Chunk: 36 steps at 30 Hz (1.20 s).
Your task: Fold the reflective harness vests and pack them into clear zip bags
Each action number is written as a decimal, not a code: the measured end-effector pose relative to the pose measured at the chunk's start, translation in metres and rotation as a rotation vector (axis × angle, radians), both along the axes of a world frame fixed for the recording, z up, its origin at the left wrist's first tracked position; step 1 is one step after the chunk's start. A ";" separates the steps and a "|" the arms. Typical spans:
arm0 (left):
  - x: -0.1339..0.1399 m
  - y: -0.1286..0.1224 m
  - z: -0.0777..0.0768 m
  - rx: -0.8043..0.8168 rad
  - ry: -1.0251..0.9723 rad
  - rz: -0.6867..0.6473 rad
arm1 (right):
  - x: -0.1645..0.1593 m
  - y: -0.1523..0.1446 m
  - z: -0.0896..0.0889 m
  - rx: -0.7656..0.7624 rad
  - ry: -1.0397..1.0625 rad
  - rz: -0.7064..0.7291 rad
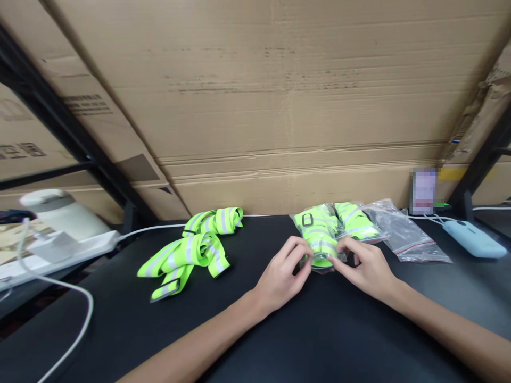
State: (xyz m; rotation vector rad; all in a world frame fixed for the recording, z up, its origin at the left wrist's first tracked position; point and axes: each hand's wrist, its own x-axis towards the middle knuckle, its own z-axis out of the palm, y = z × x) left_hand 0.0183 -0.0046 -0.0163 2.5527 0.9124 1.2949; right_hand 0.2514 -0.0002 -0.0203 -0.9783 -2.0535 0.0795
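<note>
A clear plastic bag [319,234] holds a folded neon-yellow reflective strap with silver stripes and a black buckle. My left hand [285,268] pinches the near left edge of this bag, fingers closed. At its near right edge my right hand [365,266] is closed on the bag with thumb and fingers. Just behind and to the right lies a second bagged reflective strap [356,221]. Loose reflective straps lie left of my hands: one folded in a heap [186,258], another coiled [219,219] behind it.
Flat clear zip bags [411,234] lie on the black table [319,330] at right, beside a light-blue power bank [474,238] and a blurred-out phone-like item [423,190]. A white power strip [59,258], cable and pale bottle [66,213] stand at left. Cardboard [287,106] walls the back.
</note>
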 end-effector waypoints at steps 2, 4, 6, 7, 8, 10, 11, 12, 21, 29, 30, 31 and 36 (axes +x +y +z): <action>0.000 0.000 0.002 0.053 -0.017 0.003 | -0.001 -0.001 0.000 -0.053 0.037 0.018; 0.000 -0.001 0.005 0.090 -0.029 0.009 | -0.002 -0.003 0.000 -0.076 0.068 0.073; 0.001 -0.001 0.006 0.079 -0.046 0.020 | -0.003 -0.003 -0.001 -0.094 0.094 0.139; 0.001 -0.001 0.006 0.052 -0.058 0.033 | -0.003 -0.003 -0.001 -0.102 0.105 0.161; 0.001 0.000 0.005 0.010 -0.067 0.054 | -0.003 -0.002 -0.002 -0.108 0.114 0.171; 0.002 0.001 0.003 -0.111 -0.075 0.115 | -0.001 0.000 -0.003 -0.107 0.124 0.164; 0.002 0.002 0.002 -0.182 -0.075 0.144 | 0.000 0.002 -0.004 -0.100 0.122 0.157; 0.002 0.002 0.000 -0.253 -0.070 0.161 | 0.001 0.003 -0.005 -0.089 0.115 0.153; 0.000 -0.001 -0.009 -0.251 -0.126 0.077 | 0.003 0.000 0.006 0.190 0.096 0.208; 0.032 0.019 -0.010 -0.355 -0.201 0.020 | 0.024 0.018 0.003 0.116 0.013 0.034; 0.035 0.022 -0.011 -0.350 -0.205 0.023 | 0.028 0.022 0.000 0.085 0.004 0.022; 0.037 0.023 -0.011 -0.330 -0.210 0.029 | 0.032 0.024 -0.002 0.051 0.005 0.018; 0.031 0.022 -0.009 -0.134 -0.148 0.063 | 0.037 0.025 -0.004 -0.101 0.140 0.062</action>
